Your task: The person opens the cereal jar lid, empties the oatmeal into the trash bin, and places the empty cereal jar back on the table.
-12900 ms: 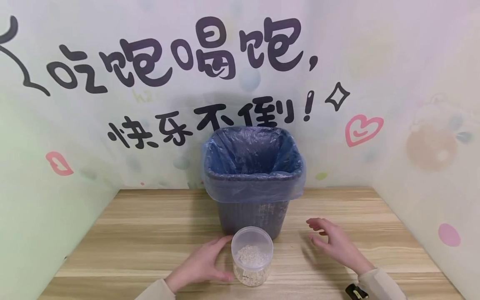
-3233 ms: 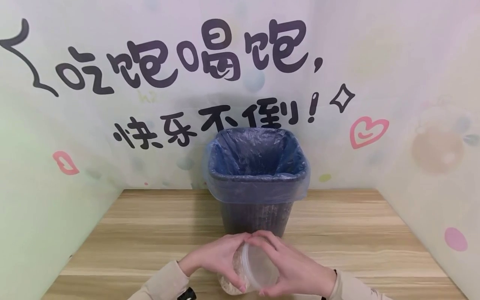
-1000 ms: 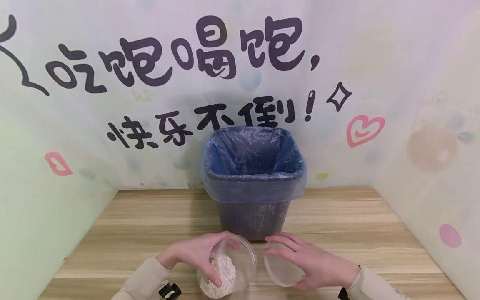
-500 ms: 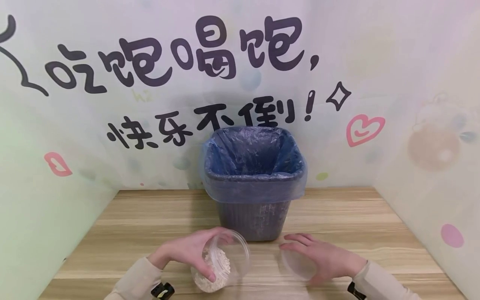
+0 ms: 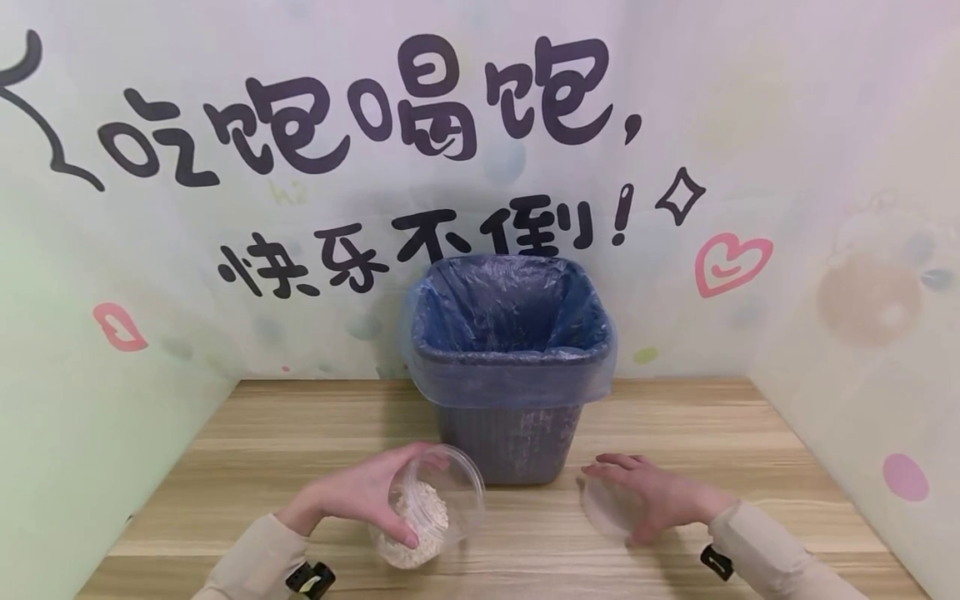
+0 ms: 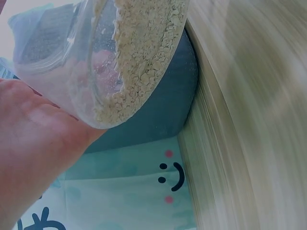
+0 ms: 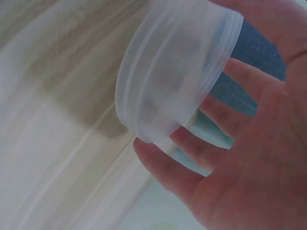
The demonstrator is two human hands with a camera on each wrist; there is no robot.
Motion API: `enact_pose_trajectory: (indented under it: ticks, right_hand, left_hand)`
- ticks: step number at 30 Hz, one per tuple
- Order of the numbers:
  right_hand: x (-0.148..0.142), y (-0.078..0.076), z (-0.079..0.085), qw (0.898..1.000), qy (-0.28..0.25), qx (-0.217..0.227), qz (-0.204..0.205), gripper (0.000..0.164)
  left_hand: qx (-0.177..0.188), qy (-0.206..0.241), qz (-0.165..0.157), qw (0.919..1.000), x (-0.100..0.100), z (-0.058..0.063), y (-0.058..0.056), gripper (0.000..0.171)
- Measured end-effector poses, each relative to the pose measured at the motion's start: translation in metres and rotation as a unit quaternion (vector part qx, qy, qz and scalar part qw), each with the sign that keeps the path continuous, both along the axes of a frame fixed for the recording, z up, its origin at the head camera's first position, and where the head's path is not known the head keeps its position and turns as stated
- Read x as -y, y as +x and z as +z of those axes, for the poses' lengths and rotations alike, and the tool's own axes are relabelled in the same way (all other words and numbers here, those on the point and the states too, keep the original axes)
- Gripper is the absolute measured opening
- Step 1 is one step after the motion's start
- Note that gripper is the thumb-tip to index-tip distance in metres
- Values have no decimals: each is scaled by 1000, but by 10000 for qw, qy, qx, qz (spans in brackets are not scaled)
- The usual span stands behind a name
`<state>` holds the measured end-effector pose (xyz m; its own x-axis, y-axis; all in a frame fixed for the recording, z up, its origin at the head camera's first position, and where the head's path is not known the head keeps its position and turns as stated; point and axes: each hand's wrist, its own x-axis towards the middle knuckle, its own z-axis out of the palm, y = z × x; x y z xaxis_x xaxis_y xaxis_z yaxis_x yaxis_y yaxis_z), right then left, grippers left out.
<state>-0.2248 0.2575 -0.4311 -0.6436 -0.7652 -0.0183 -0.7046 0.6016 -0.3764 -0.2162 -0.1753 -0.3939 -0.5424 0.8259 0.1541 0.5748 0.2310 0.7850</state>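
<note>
My left hand [image 5: 367, 492] grips a clear plastic jar [image 5: 461, 500], tilted with its open mouth toward the right. Pale flakes that look like oats [image 5: 427, 517] lie inside; in the left wrist view the flakes [image 6: 144, 57] are heaped along the jar's lower side. My right hand [image 5: 660, 496] holds a translucent round lid [image 5: 609, 504] by its edge, apart from the jar. Seen from the right wrist, the lid [image 7: 172, 72] is a shallow ribbed cap with fingers and thumb around its rim. Both jar and lid are held over the tabletop.
Behind the hands, against the back wall, stands a dark trash bin [image 5: 510, 442] lined with a blue plastic bag [image 5: 510, 379]. The wood-grain table [image 5: 300, 433] is bounded by printed walls at the back and both sides.
Earlier the jar stood upright, then both hands held it together with its lid. The lid has come off; the left hand has carried the jar left, the right hand the lid right.
</note>
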Motion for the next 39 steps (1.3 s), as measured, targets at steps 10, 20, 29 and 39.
enact_pose_trajectory:
  ticks: [10,20,29,39]
  right_hand:
    - [-9,-8,-4,9986,97,256,-452,93]
    - [-10,-11,-11,9982,63,220,-562,96]
    - [-11,-18,-1,9982,-222,-309,-455,71]
    - [-10,-37,40,9919,-358,-1063,-600,38]
  left_hand:
    - [-50,355,337,9988,10,0,1,92]
    - [-173,514,1082,9926,14,2,6,93]
    - [-137,731,1124,9909,20,-3,2,92]
    - [-62,785,1082,9910,24,-9,1,90]
